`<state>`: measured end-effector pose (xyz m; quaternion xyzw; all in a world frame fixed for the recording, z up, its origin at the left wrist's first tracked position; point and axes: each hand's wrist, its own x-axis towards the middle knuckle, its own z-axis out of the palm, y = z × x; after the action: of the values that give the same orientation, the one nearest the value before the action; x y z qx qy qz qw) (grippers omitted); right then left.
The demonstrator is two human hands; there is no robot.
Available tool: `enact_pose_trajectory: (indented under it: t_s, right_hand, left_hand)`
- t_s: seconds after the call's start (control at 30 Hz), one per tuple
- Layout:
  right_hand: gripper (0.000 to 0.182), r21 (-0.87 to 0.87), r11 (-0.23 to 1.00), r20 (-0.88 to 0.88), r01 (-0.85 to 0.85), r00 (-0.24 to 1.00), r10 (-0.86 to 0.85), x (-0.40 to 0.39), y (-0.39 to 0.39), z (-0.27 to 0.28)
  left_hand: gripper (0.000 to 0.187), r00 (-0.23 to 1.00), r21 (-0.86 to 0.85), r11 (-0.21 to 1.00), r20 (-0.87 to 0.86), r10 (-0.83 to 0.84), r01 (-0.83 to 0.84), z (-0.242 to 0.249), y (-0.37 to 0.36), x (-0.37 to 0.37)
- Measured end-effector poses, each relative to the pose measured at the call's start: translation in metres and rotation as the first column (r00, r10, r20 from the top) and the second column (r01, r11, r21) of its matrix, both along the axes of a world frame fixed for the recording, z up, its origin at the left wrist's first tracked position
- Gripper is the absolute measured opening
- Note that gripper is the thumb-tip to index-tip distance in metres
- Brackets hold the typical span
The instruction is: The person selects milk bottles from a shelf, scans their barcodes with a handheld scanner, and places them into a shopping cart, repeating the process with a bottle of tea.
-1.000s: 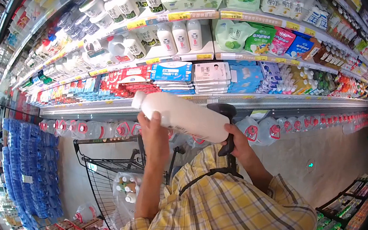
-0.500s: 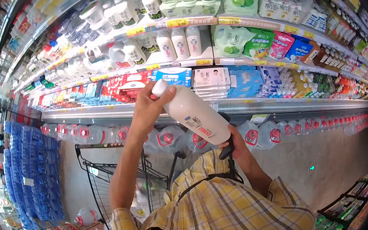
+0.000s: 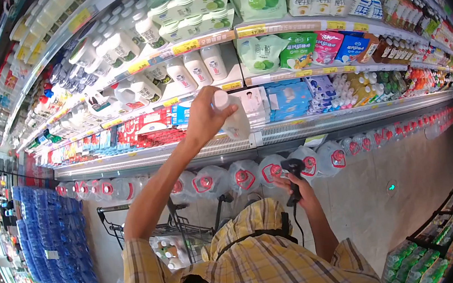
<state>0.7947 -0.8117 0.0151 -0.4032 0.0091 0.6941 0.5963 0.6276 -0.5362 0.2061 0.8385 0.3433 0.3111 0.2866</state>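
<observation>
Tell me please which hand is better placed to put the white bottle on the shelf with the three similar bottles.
Left, I think: the left hand holds the white bottle near its cap, just below the three bottles. The right hand is lower and holds a black handheld device.

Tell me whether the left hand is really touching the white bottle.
Touching. The head view shows the left hand around the top of the white bottle, its thumb lying against it below the cap.

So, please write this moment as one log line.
left hand: grips white bottle near cap | right hand: holds corded black device | shelves: behind bottle | cart: below left forearm
</observation>
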Motion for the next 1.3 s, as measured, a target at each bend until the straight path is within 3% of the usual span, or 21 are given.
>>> enact_pose_trajectory:
  t_s: [0.07, 0.2, 0.3, 0.33, 0.43, 0.5, 0.7, 1.03, 1.17, 1.3]
  right_hand:
    - [0.041, -0.046, 0.997, 0.056, 0.056, 0.997, -0.053, 0.004, -0.024, -0.001]
    - [0.032, -0.14, 0.969, 0.241, 0.202, 0.957, -0.164, 0.0, -0.069, -0.007]
    - [0.028, -0.206, 0.941, 0.243, 0.268, 0.946, -0.216, -0.004, -0.101, -0.016]
    - [0.028, -0.201, 0.941, 0.242, 0.274, 0.944, -0.223, -0.006, -0.11, -0.02]
    - [0.035, -0.266, 0.917, 0.228, 0.297, 0.944, -0.239, -0.016, -0.13, -0.024]
    - [0.026, -0.328, 0.88, 0.18, 0.343, 0.938, -0.298, -0.022, -0.135, -0.019]
    - [0.033, -0.326, 0.872, 0.2, 0.366, 0.928, -0.314, -0.036, -0.143, -0.017]
    - [0.029, -0.384, 0.846, 0.221, 0.37, 0.926, -0.305, -0.039, -0.138, -0.006]
    - [0.027, -0.376, 0.846, 0.238, 0.379, 0.922, -0.307, -0.038, -0.135, -0.005]
    - [0.025, -0.379, 0.845, 0.215, 0.378, 0.924, -0.317, -0.037, -0.13, -0.013]
  left_hand:
    - [0.043, 1.0, 0.136, 0.991, -0.013, -0.011, 0.013, -0.018, 0.028, 0.018]
    - [0.045, 0.999, 0.167, 0.985, -0.039, 0.038, -0.031, -0.048, 0.078, 0.049]
    - [0.046, 0.997, 0.268, 0.961, 0.003, 0.072, -0.07, -0.066, 0.108, 0.069]
    - [0.045, 0.997, 0.204, 0.976, 0.016, 0.078, -0.079, -0.072, 0.116, 0.075]
    - [0.044, 0.995, 0.283, 0.955, 0.07, 0.067, -0.084, -0.09, 0.137, 0.09]
    - [0.044, 0.993, 0.283, 0.954, 0.077, 0.084, -0.103, -0.098, 0.144, 0.098]
    - [0.043, 0.984, 0.293, 0.944, 0.132, 0.117, -0.151, -0.117, 0.164, 0.118]
    - [0.053, 0.965, 0.149, 0.957, -0.036, 0.258, -0.25, -0.129, 0.203, 0.139]
    - [0.048, 0.982, 0.232, 0.954, 0.043, 0.184, -0.189, -0.124, 0.216, 0.141]
    - [0.042, 0.991, 0.226, 0.966, -0.022, 0.135, -0.127, -0.137, 0.241, 0.145]
